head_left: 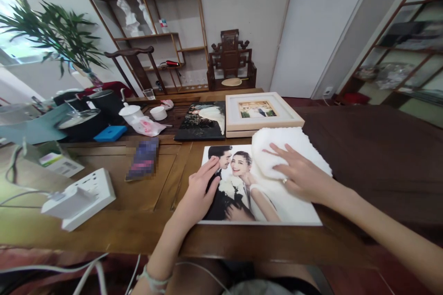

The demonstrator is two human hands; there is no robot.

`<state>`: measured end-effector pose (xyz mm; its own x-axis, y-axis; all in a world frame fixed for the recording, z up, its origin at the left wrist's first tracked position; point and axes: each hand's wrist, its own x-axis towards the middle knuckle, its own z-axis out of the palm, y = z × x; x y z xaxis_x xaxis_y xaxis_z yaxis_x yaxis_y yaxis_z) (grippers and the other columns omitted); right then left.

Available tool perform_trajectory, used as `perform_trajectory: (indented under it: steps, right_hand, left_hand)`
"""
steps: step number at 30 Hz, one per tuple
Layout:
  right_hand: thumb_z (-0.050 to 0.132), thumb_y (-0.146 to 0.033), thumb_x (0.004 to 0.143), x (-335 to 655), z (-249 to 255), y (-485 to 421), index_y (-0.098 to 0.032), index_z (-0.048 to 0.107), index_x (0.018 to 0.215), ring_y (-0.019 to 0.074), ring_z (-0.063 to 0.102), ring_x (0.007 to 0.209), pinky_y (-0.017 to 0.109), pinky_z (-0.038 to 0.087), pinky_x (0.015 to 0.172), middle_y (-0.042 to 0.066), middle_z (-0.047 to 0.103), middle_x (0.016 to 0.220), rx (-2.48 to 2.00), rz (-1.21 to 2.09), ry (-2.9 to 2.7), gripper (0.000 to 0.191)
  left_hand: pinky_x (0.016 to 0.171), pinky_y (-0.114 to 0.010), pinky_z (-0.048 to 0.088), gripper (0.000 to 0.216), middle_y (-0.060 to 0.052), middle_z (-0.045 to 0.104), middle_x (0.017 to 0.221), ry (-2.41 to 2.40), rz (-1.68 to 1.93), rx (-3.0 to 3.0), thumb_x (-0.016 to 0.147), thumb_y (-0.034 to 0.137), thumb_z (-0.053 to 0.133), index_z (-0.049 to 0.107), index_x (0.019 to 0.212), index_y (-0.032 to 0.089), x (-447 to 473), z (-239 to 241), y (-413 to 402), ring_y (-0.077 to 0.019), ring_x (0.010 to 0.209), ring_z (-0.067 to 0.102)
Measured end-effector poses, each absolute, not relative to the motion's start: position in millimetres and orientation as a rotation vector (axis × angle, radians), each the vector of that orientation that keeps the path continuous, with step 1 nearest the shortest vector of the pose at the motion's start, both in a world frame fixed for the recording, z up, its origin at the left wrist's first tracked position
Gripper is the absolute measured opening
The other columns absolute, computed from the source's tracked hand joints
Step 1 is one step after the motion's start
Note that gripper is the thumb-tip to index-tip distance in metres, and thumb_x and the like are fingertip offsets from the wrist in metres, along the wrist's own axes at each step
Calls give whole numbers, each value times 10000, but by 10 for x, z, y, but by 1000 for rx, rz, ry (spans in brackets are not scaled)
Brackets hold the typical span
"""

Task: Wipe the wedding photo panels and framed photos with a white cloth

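A large wedding photo print (242,203) lies flat on the wooden table (145,221) in front of me. My left hand (199,191) rests flat on the print's left edge, fingers stretched out. My right hand (299,173) presses a white cloth (277,147) onto the print's upper right part, fingers spread over the cloth. Behind the print lie a dark photo panel (204,122) and a white framed photo (259,113).
A white power strip (83,196) with cables sits at the left, with a phone (143,159) beside it. Pots, a white teapot (129,111), cups and a blue box (110,132) crowd the far left. A plant, shelves and a carved chair stand behind.
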<state>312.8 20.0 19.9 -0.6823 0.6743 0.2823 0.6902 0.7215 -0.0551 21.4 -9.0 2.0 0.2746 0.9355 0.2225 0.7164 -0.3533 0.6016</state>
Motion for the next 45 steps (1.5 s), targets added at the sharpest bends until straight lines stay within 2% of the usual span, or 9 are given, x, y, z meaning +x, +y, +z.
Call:
perform_trajectory:
  steps: [3, 8, 13, 17, 25, 31, 36, 41, 45]
  right_hand:
    - [450, -2, 649, 3021, 177, -183, -150, 707, 894, 341, 246, 1377, 621, 238, 1075, 174, 448, 1415, -913, -41, -2694, 384]
    - [485, -19, 614, 2943, 264, -671, -181, 663, 701, 329, 203, 1390, 570, 206, 1115, 110, 358, 1482, -799, 108, -2732, 256]
    - [484, -13, 613, 3017, 302, -294, -192, 702, 913, 269, 273, 1377, 523, 235, 1117, 104, 425, 1442, -846, 161, -2751, 412]
    - [494, -14, 645, 3007, 262, 216, -140, 696, 984, 295, 305, 1363, 551, 242, 1102, 167, 470, 1397, -880, -6, -2702, 413]
    - [560, -91, 770, 2956, 226, 391, -142, 689, 1046, 371, 264, 1365, 642, 243, 1055, 157, 427, 1432, -928, -172, -2690, 309]
    - [557, -166, 814, 2921, 172, -240, -182, 715, 829, 373, 342, 1328, 623, 300, 1042, 157, 484, 1389, -830, -56, -2674, 159]
    - [570, -168, 767, 2873, 148, -743, -206, 656, 676, 347, 252, 1376, 564, 182, 1119, 90, 372, 1480, -777, 47, -2629, 131]
    - [568, -114, 699, 2914, 215, -419, -208, 695, 876, 341, 296, 1359, 608, 254, 1073, 115, 422, 1443, -831, 116, -2696, 237]
    - [530, -96, 763, 2945, 244, 145, -161, 683, 987, 341, 369, 1322, 620, 305, 1037, 175, 511, 1359, -864, -68, -2655, 279]
  left_hand:
    - [1108, -467, 307, 405, -108, 457, 1446, 1493, 785, 2171, 932, 253, 407, 509, 1319, 197, 218, 15, -92, -226, 1368, 373]
    - [1111, -469, 304, 423, -126, 444, 1452, 1500, 760, 2175, 937, 269, 398, 493, 1334, 160, 212, 12, -89, -233, 1377, 358]
    - [1114, -477, 298, 422, -117, 434, 1461, 1498, 733, 2192, 943, 272, 390, 483, 1342, 173, 208, 25, -82, -229, 1381, 349]
    - [1113, -472, 302, 410, -101, 441, 1459, 1483, 745, 2192, 942, 267, 397, 485, 1337, 204, 204, 23, -82, -221, 1379, 354]
    - [1114, -474, 299, 413, -109, 439, 1459, 1487, 757, 2181, 939, 256, 399, 486, 1338, 192, 204, 29, -85, -227, 1379, 353]
    - [1109, -472, 305, 410, -105, 443, 1456, 1492, 771, 2176, 939, 257, 401, 490, 1336, 204, 216, 9, -86, -232, 1376, 359]
    - [1110, -466, 300, 417, -116, 432, 1462, 1496, 748, 2190, 944, 264, 389, 482, 1343, 186, 211, 9, -80, -228, 1383, 346]
    - [1112, -482, 283, 427, -117, 413, 1474, 1499, 694, 2200, 952, 271, 369, 462, 1357, 176, 205, 27, -81, -229, 1397, 319]
    - [1110, -486, 284, 435, -126, 402, 1480, 1499, 677, 2193, 953, 260, 365, 444, 1367, 153, 206, 35, -90, -226, 1401, 308]
